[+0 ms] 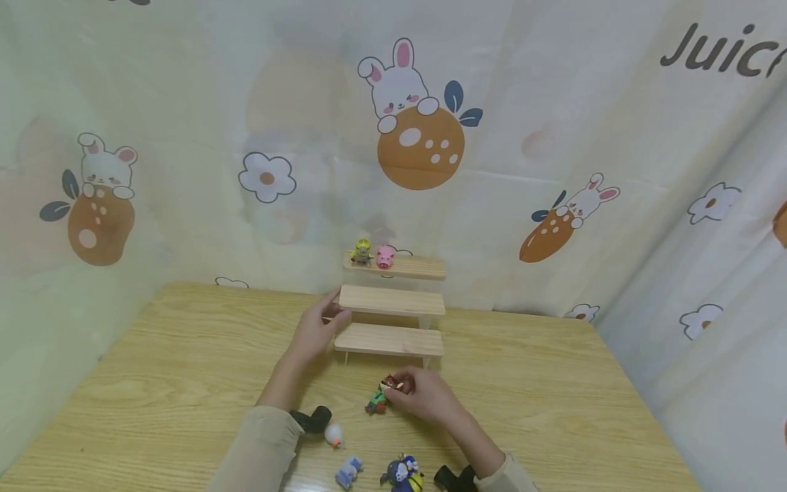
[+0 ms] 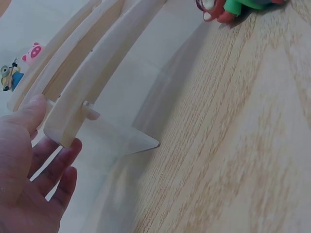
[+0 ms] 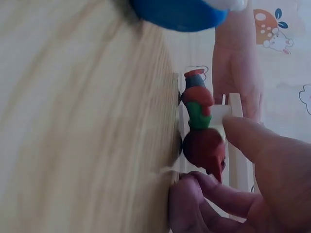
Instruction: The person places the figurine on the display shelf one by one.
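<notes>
A three-step wooden display stand (image 1: pixel 390 298) stands at the back of the table. My left hand (image 1: pixel 313 331) grips its left end, the thumb by the step edge and the other fingers around the lower step's end in the left wrist view. In front of the stand, a small toy figure (image 3: pixel 198 114) with a red-brown head and green clothing lies low at the table surface. My right hand (image 1: pixel 427 396) holds it by the head between thumb and fingers. On the top step sit a yellow figure with goggles (image 1: pixel 361 251) and a pink pig figure (image 1: pixel 385 257).
Near the front edge lie a white round toy (image 1: pixel 334 434), a light-blue toy (image 1: pixel 349 471) and a blue, black and yellow toy cluster (image 1: pixel 406 473). Black wrist devices (image 1: pixel 313 419) are on both forearms. A patterned curtain (image 1: pixel 320 225) hangs behind the wooden table (image 1: pixel 522 383).
</notes>
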### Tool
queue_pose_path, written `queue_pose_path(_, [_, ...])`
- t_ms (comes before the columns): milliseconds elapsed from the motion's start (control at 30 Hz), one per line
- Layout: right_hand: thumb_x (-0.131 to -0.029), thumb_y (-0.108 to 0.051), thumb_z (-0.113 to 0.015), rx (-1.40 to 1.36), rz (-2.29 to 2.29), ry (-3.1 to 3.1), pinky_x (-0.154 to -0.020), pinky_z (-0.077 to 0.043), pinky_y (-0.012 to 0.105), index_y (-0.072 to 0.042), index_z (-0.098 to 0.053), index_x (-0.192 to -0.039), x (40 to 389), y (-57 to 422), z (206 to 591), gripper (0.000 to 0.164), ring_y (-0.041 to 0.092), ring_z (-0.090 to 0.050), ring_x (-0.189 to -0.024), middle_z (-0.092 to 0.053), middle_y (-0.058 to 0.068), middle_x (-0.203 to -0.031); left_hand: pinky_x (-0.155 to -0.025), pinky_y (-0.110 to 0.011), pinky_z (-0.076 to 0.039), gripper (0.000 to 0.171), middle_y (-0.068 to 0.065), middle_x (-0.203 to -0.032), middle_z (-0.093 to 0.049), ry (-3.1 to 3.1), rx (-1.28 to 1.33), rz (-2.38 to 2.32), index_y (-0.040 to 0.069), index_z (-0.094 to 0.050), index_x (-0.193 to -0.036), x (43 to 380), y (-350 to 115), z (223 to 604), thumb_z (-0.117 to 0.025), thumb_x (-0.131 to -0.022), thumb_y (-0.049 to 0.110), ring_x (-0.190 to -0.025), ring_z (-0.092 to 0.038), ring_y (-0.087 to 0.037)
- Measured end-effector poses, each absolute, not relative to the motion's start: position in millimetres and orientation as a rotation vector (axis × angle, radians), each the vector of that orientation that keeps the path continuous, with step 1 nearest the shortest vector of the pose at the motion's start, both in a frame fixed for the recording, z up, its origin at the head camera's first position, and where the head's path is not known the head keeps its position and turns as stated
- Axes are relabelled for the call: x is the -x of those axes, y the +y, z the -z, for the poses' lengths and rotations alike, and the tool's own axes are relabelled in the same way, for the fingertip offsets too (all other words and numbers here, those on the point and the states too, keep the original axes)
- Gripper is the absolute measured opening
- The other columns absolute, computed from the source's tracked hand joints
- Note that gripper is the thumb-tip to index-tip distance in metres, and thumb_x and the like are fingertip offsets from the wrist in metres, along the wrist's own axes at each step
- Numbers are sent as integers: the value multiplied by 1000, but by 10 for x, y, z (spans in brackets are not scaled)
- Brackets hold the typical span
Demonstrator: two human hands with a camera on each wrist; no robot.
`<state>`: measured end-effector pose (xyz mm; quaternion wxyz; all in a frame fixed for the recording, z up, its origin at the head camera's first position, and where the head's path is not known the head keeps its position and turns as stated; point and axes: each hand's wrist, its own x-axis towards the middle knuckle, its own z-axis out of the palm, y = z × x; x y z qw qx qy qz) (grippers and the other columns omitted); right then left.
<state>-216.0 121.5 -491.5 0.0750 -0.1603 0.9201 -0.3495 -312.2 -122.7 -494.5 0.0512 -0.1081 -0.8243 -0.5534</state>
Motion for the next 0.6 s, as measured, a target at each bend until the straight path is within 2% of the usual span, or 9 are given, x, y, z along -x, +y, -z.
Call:
queue_pose_path(233, [-86,-50,-63,396,990,2843,-55,-44,21,-9,-67,-109,2145,1136,4982,47,6,-54,-69,-66,-4,-85,-87,-38,-53,63,-7,-115,-66,-2513,333,1644,20,-35,-148,3108,-1214,4926,-59,-93,38,-99,-62,-22])
queue_pose_path(433, [-86,-50,-64,352,951,2915,-50,-43,21,-10,-68,-106,2113,1078,4986,45,5,-52,-65,-65,-5,-81,-84,-37,-54,63,-8,-114,-66,-2503,341,1645,18,-35,-147,3116,-1213,4930,-60,-93,36,-96,-63,-23])
queue_pose_path(600, [-86,-45,-66,345,987,2893,-53,-42,21,-8,-68,-106,2097,1073,4955,43,6,-52,-66,-64,-4,-80,-86,-37,-54,63,-9,-115,-66,-2495,350,1655,18,-35,-147,3118,-1218,4937,-60,-93,36,-98,-63,-23])
